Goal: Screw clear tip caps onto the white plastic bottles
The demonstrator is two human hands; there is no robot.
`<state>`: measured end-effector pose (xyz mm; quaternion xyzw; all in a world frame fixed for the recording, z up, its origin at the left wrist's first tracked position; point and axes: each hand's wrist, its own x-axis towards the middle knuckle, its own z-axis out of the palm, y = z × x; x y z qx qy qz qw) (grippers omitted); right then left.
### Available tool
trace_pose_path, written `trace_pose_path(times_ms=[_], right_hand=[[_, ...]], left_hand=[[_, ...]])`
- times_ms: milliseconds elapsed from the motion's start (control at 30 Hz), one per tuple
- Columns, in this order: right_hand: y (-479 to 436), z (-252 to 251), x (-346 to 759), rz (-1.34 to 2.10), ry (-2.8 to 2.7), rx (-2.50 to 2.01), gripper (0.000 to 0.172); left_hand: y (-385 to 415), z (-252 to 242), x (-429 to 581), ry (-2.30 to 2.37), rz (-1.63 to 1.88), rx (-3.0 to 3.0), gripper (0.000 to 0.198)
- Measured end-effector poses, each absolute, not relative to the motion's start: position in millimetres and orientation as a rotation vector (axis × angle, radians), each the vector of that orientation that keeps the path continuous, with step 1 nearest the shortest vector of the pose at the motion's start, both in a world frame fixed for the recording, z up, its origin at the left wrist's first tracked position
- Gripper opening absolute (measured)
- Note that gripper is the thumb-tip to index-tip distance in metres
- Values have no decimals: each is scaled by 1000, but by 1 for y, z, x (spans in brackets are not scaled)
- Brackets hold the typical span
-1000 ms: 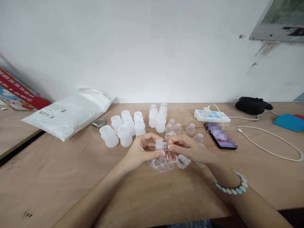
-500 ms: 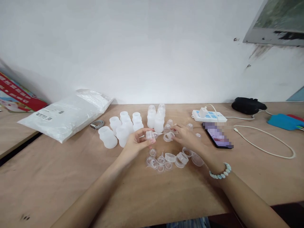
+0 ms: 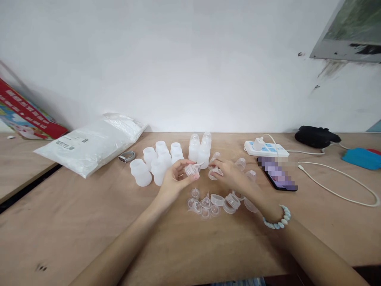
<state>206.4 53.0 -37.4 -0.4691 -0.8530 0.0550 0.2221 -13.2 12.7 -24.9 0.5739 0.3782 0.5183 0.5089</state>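
Between the thumb and fingers of my left hand (image 3: 175, 178) is a clear threaded bottle collar (image 3: 192, 170), tilted, with a thin nipple tip sticking out toward the right. My right hand (image 3: 228, 171) has its fingers bent down and closed on a clear ring (image 3: 214, 173) beside it. Clear dome caps (image 3: 240, 163) lie around that hand. Below both hands are several clear nipples (image 3: 205, 201) and loose collars (image 3: 217, 200). Frosted white bottles (image 3: 140, 173) stand open to the left, and several capped bottles (image 3: 204, 153) stand behind my hands.
A white plastic bag (image 3: 89, 145) and a grey coiled strap (image 3: 126, 156) lie at the left. On the right are a phone (image 3: 276, 174), a power strip (image 3: 264, 149), a white cable (image 3: 339, 169), a black pouch (image 3: 317, 136) and a blue item (image 3: 361, 158).
My right hand has shifted from the nipple's tip to the clear ring. The collar in my left hand is tilted more. The whole view has shifted slightly.
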Motion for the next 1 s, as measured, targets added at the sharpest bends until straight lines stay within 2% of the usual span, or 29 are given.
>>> trace_pose_path(times_ms=[167, 333, 400, 567, 767, 1000], right_hand=[[57, -23, 159, 430, -2263, -1069, 30], [71, -21, 118, 579, -2115, -1085, 38], [78, -26, 107, 584, -2094, -1130, 40], [87, -36, 91, 558, -2060, -1227, 30], [59, -22, 103, 525, -2010, -1217, 26], [6, -9, 137, 443, -2034, -1028, 34]], left_hand=[[11, -18, -18, 773, 1616, 1240, 41], [14, -12, -25, 769, 1781, 1175, 38], [17, -13, -28, 761, 1807, 1203, 36], [23, -18, -33, 768, 1846, 1212, 38], [24, -19, -32, 675, 1817, 1060, 37], [10, -15, -20, 693, 1676, 1131, 33]])
